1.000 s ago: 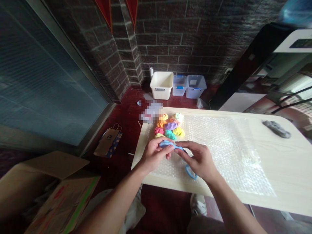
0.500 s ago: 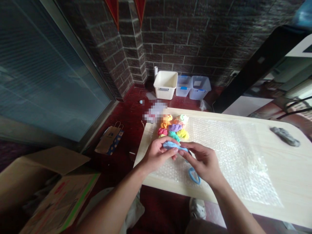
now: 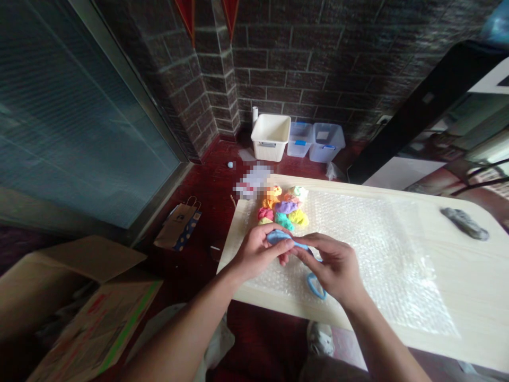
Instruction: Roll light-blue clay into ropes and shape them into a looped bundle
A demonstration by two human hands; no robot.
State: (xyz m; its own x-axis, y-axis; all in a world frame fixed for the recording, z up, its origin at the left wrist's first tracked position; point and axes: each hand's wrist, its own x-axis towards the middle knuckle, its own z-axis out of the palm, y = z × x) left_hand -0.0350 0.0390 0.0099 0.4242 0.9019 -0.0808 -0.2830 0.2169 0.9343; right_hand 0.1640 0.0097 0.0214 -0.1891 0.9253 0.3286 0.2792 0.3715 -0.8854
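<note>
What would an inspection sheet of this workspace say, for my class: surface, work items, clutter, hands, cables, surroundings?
Surface: pale table, with bubble wrap spread over part of it.
Work items: light-blue piece, held up; blue loop on the bubble wrap; coloured lumps grouped towards the far left corner.
Clutter: grey object near the table's right end; paper bag on the floor and open cardboard box, both at left.
Hands: left hand and right hand both hold the light-blue piece.
Cables: nothing seen on the table; wall area too dim to tell.
Surroundings: dark brick wall, white bin, two translucent bins.
</note>
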